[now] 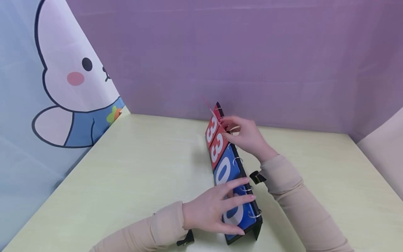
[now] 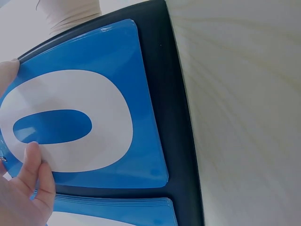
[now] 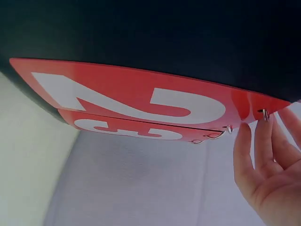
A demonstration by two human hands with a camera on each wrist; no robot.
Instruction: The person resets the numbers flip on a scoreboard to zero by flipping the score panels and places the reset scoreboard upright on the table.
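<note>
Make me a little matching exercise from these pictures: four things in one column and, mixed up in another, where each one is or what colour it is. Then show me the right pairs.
Things:
1. Left hand
2. Right hand
3. Sleeves
4. Backdrop behind the table

Places and colours:
A. Beige
B. At the red cards
C. Purple
D. At the blue cards

Right pairs: 1-D, 2-B, 3-A, 4-C
</note>
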